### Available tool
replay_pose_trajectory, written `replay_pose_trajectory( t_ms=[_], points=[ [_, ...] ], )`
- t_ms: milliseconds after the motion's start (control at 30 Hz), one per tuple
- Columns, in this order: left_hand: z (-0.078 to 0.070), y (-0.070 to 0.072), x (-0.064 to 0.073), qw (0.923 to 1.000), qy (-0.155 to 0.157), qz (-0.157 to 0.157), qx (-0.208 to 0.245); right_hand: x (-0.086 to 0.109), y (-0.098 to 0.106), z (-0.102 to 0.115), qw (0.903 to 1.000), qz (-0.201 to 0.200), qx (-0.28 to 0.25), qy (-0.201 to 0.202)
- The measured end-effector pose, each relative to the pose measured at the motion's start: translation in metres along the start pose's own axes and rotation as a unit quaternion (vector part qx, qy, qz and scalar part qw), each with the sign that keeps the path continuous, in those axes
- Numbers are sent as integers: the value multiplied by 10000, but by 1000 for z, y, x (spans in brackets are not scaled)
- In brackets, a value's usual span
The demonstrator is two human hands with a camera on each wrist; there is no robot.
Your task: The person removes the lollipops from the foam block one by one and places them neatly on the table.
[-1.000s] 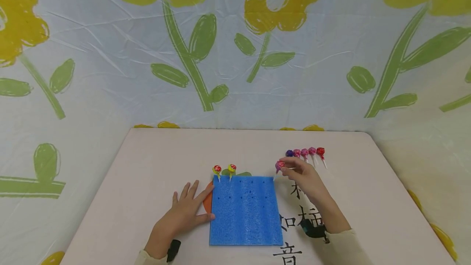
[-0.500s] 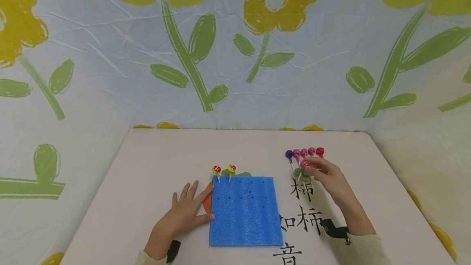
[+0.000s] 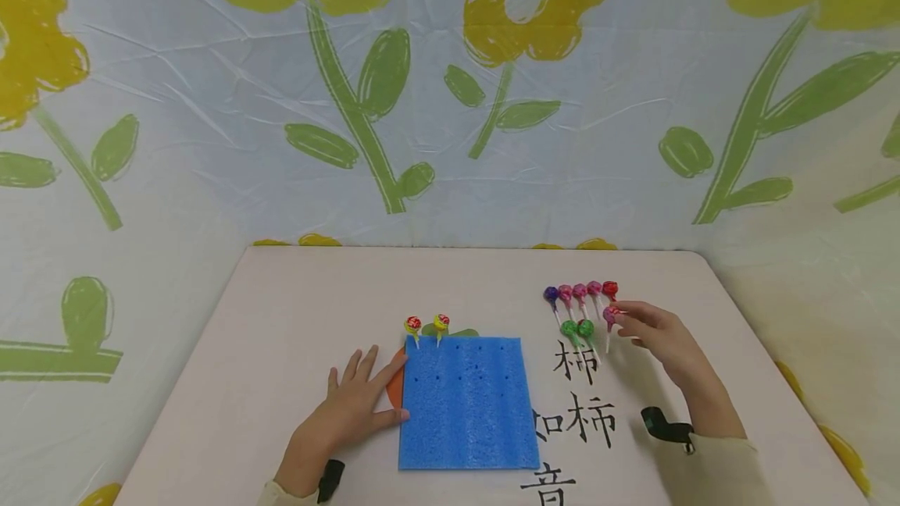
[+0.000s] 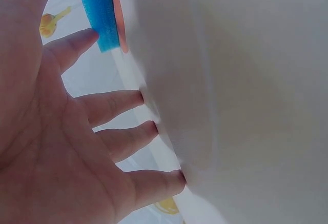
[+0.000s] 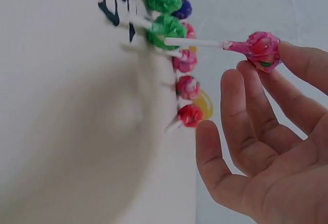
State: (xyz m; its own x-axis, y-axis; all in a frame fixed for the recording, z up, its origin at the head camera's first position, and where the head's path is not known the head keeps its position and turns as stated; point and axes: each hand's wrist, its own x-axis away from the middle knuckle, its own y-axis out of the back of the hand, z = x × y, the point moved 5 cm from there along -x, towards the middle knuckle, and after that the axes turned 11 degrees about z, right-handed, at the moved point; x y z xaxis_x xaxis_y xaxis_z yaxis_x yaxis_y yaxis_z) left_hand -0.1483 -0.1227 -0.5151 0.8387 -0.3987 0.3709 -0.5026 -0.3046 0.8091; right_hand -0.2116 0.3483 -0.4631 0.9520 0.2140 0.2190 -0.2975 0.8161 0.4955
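Note:
Between thumb and fingertips my right hand (image 3: 664, 338) pinches a pink-purple lollipop (image 5: 264, 51) by its wrapped head, its white stick pointing toward the table in the head view. Two green lollipops (image 3: 585, 328) lie just left of it. Behind them is a row of lollipops: a dark purple one (image 3: 551, 293), several pink ones (image 3: 580, 290) and a red one (image 3: 610, 288). My left hand (image 3: 355, 404) rests with spread fingers on the table, its index finger and thumb touching the left edge of a blue foam board (image 3: 467, 412). Two yellow-and-red lollipops (image 3: 441, 323) stand upright at the board's back left.
Small dark holes run in rows across the foam board's upper part. Under its left edge shows an orange print (image 3: 395, 387) on the pale table (image 3: 316, 287). Black characters (image 3: 591, 418) are printed right of the board. A flower-patterned cloth (image 3: 583, 139) hangs behind the table.
My right hand has carried the pink-purple lollipop rightward, from the board's back right corner to beside the green lollipops, now in full view. My left hand has stayed in place.

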Motion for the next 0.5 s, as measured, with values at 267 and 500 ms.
replay_pose_trajectory(
  t_ms=[267, 500],
  points=[
    [-1, 1, 1, 10000, 13, 21, -2, -12, -2, -20, 9981, 328, 7, -519],
    [-1, 1, 0, 10000, 14, 43, -19, -20, -5, -25, 9961, 323, 4, -819]
  ],
)
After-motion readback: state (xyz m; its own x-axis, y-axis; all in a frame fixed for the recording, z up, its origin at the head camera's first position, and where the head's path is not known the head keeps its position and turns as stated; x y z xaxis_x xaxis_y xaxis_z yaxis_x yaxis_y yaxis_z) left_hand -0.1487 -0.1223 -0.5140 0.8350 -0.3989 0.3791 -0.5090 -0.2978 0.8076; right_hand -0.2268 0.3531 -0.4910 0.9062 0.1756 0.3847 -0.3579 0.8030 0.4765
